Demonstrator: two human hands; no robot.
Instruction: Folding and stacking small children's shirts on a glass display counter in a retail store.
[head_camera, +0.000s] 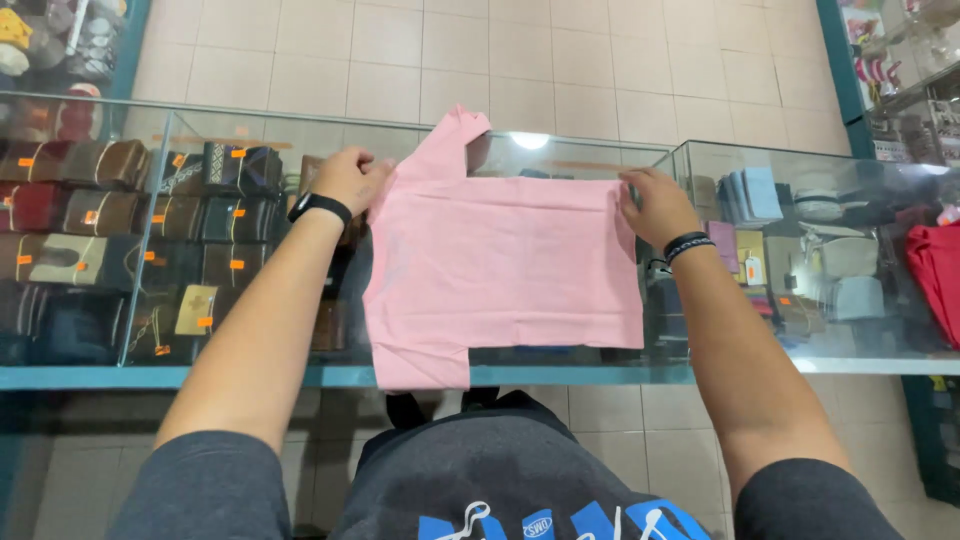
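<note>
**Pink cloth spread on glass counter**

Glass counter (860, 180) spans the view, w/ folded goods on shelves under the top. Pink cloth (505, 270) lies flat on it at centre, partly folded; one flap hangs over the near edge, another pokes up at the far side. Left hand (350, 178), black band on wrist, pinches the cloth's far-left corner. Right hand (655, 208), black wristbands, grips the far-right edge, fingers curled over the fabric.

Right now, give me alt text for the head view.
Two hands, left and right, press a folded pink shirt flat on a glass counter. Folded goods fill the case below.
</note>
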